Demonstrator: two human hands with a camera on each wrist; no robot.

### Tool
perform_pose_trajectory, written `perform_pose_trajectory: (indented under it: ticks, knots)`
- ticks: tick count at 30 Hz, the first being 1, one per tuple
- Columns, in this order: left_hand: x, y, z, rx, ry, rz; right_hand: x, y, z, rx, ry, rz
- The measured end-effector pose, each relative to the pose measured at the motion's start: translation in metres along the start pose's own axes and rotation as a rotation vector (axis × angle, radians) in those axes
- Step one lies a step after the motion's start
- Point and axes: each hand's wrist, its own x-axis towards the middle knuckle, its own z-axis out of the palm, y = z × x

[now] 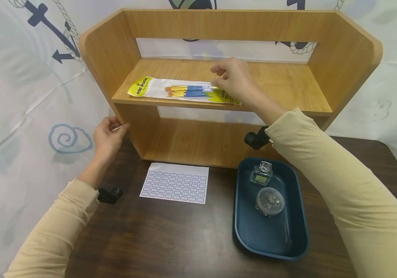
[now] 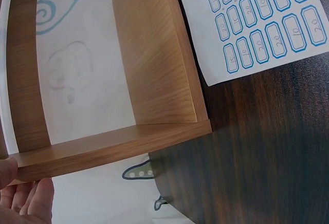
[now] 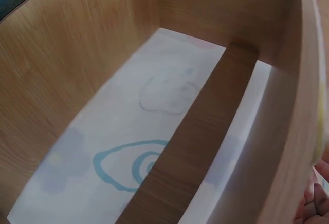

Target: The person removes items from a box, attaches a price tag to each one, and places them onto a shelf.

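The pack of brushes (image 1: 184, 91) lies flat along the front edge of the upper shelf board (image 1: 281, 83), with a small label (image 1: 208, 89) stuck on its clear film. Your right hand (image 1: 234, 77) is over the pack's right end, fingers loosely curled and thumb apart from forefinger, seemingly pinching nothing; you can't tell whether it touches the film. That end sits so near the edge that a brush of the hand on the way back could drag the pack off, and the slick, loose film might crease and lift the label.

Your left hand (image 1: 108, 139) pinches the front edge of the left side panel (image 1: 106, 58), thumb on one face and fingers on the other. If you pull there, the whole wooden shelf may skew and unsettle the pack, or nudge the sheet of labels (image 1: 174, 185) just in front of it on the tabletop (image 1: 132, 239).

Near your right arm stands the blue tray (image 1: 267, 239), holding a glass bottle (image 1: 262, 174) and a round lidded tub (image 1: 270, 201). Drop your right sleeve (image 1: 323, 177) too low as you draw back and it could knock the bottle over.
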Motion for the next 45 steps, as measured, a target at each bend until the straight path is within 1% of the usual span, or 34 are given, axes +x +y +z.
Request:
perform_pose_trajectory:
  ticks: [4,6,11,13,17,21,24,29,31,33,35,37,39,42,44,45]
  knots:
    - [0.0,-0.002,0.002,-0.008,0.005,-0.004,-0.01,0.001,-0.005,0.027,0.05,-0.01]
    - [0.0,-0.003,0.003,-0.014,0.003,-0.014,-0.017,0.002,-0.007,0.054,0.089,-0.031]
    - [0.001,-0.007,0.006,-0.019,-0.002,-0.038,-0.043,0.011,-0.012,0.127,0.209,-0.117]
    - [0.001,-0.008,0.007,-0.026,0.0,-0.042,-0.056,0.018,-0.014,0.167,0.246,-0.128]
    - [0.0,-0.01,0.008,-0.025,0.023,-0.041,-0.085,0.035,-0.017,0.234,0.298,-0.115]
    - [-0.003,-0.013,0.009,-0.046,0.066,-0.04,-0.113,0.057,-0.02,0.221,0.322,-0.074]
    - [-0.005,-0.015,0.009,-0.093,0.089,-0.047,-0.133,0.075,-0.019,0.21,0.328,-0.032]
    - [-0.011,-0.017,0.008,-0.24,0.125,-0.056,-0.166,0.109,-0.012,0.234,0.321,0.014]
    - [-0.014,-0.018,0.008,-0.308,0.14,-0.075,-0.178,0.122,-0.008,0.244,0.313,0.034]
    - [-0.019,-0.018,0.007,-0.341,0.141,-0.105,-0.189,0.135,-0.004,0.257,0.303,0.063]
    - [-0.026,-0.018,0.005,-0.367,0.127,-0.14,-0.198,0.147,0.001,0.272,0.285,0.104]
    - [-0.035,-0.018,0.005,-0.358,0.101,-0.154,-0.206,0.158,0.005,0.287,0.264,0.15]
    - [-0.045,-0.018,0.006,-0.36,0.059,-0.163,-0.212,0.167,0.008,0.306,0.24,0.198]
    - [-0.063,-0.016,0.014,-0.358,0.005,-0.157,-0.22,0.177,0.011,0.335,0.21,0.26]
    - [-0.076,-0.012,0.023,-0.349,-0.054,-0.151,-0.224,0.184,0.014,0.375,0.195,0.293]
    - [-0.082,-0.01,0.028,-0.33,-0.092,-0.144,-0.226,0.186,0.015,0.395,0.188,0.307]
